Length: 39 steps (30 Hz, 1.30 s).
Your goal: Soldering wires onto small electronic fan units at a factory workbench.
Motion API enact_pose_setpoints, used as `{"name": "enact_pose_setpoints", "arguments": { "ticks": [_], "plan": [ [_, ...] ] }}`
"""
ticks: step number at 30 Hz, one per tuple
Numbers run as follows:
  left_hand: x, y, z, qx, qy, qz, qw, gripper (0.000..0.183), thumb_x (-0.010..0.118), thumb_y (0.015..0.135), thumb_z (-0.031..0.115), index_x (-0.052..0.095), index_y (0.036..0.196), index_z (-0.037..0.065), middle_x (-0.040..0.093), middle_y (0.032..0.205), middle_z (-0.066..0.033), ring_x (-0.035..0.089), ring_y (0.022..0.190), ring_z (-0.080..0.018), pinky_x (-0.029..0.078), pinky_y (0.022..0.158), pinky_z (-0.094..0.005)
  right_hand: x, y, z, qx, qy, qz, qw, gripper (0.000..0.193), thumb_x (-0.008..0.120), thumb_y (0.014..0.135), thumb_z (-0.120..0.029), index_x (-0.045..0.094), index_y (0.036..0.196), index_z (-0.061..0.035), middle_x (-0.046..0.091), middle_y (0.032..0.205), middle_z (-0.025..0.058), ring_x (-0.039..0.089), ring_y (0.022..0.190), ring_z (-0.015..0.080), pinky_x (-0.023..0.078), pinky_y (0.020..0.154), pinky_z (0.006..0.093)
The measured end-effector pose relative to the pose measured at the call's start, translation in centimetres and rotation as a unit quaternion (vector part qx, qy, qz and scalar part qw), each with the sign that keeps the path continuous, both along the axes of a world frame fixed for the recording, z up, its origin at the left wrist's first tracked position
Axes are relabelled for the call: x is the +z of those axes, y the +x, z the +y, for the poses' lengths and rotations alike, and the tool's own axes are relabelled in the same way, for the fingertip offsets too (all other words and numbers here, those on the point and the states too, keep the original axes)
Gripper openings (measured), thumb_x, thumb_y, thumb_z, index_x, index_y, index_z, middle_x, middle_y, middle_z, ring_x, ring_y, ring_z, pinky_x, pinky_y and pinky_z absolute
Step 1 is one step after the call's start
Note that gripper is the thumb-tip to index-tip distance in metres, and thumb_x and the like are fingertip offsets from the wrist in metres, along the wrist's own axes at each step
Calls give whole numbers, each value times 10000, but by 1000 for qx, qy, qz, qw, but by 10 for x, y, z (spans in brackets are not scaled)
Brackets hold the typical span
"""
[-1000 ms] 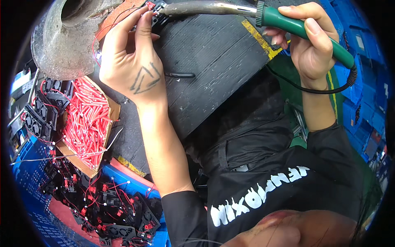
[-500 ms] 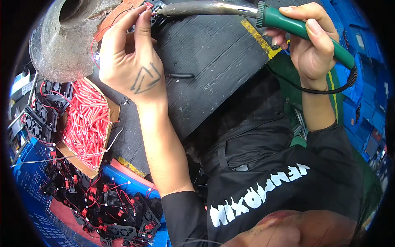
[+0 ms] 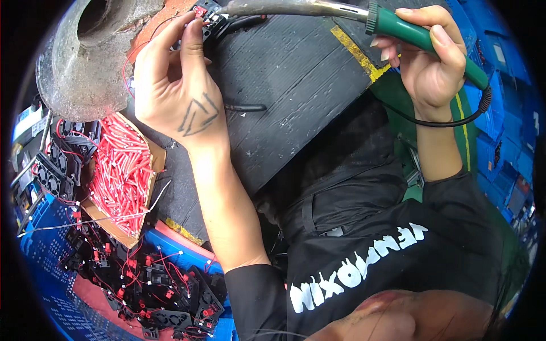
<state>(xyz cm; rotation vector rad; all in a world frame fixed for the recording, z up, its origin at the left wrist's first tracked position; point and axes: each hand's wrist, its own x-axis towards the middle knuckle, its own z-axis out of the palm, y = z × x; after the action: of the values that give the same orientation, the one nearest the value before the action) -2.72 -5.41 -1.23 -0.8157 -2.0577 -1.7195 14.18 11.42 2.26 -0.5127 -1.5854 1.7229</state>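
Note:
In my right hand (image 3: 435,65) is a soldering iron (image 3: 412,31), its green handle held between thumb and fingers. The iron's long metal barrel (image 3: 290,8) points left, its tip end beside a small black part with a red connector (image 3: 200,10). Thumb and forefinger of my left hand (image 3: 176,91) are pinched together just left of that connector, on a thin red wire (image 3: 126,65) that loops beside the hand. The fingers hide the wire's end, and the exact contact at the tip is too small to make out.
A cardboard box of short red wires (image 3: 122,176) stands at left, next to black fans (image 3: 57,165). Below it, a blue crate (image 3: 42,244) holds several black parts with red connectors. A grey metal hood (image 3: 77,68) rises at upper left. The black work surface (image 3: 284,74) has yellow edge tape.
My left fingertips have drawn slightly left and down, away from the red connector. The soldering iron has shifted a little up and right, and more of the black part shows.

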Motion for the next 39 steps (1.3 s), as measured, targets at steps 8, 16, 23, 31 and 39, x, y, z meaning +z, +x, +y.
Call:
{"name": "enact_pose_setpoints", "arguments": {
  "ticks": [8, 16, 23, 31, 39],
  "plan": [
    [5, 4, -2, 3, -48, -18, 999, 115, 711, 850, 56, 721, 959, 22, 660, 812, -22, 520, 573, -31, 406, 529, -161, -44, -21, 14, 165, -262, 390, 867, 349, 487, 912, -345, 525, 922, 3, 652, 701, 203, 629, 500, 227, 493, 408, 273],
    [8, 6, -3, -3, -71, -24, 997, 127, 677, 869, 17, 688, 990, -16, 672, 891, -61, 519, 591, -48, 433, 545, -169, -63, -27, 26, 285, -262, 542, 746, 342, 507, 916, -321, 524, 931, 20, 657, 725, 231, 631, 524, 232, 509, 450, 283],
    [10, 8, -3, 11, -70, -54, 996, 122, 674, 868, 11, 684, 985, -23, 666, 860, -64, 524, 583, -60, 433, 540, -178, -76, 23, 45, 150, -91, 135, 975, 410, 398, 917, -326, 573, 1087, 4, 663, 931, 179, 660, 683, 238, 525, 568, 290],
    [11, 6, -5, 6, -40, -146, 988, 107, 665, 885, 45, 685, 973, -14, 685, 835, -66, 537, 593, -55, 387, 506, -165, -53, -54, 25, 224, -145, 552, 790, 337, 495, 914, -301, 543, 966, 29, 659, 774, 226, 639, 574, 222, 514, 490, 280],
    [24, -4, -6, -8, -38, -267, 963, 146, 716, 866, 149, 676, 900, 12, 640, 710, -60, 452, 492, -40, 317, 441, -166, -57, 5, 16, 42, -179, 148, 972, 323, 527, 915, -267, 540, 929, 55, 660, 738, 230, 618, 522, 187, 512, 488, 257]
  ]
}}
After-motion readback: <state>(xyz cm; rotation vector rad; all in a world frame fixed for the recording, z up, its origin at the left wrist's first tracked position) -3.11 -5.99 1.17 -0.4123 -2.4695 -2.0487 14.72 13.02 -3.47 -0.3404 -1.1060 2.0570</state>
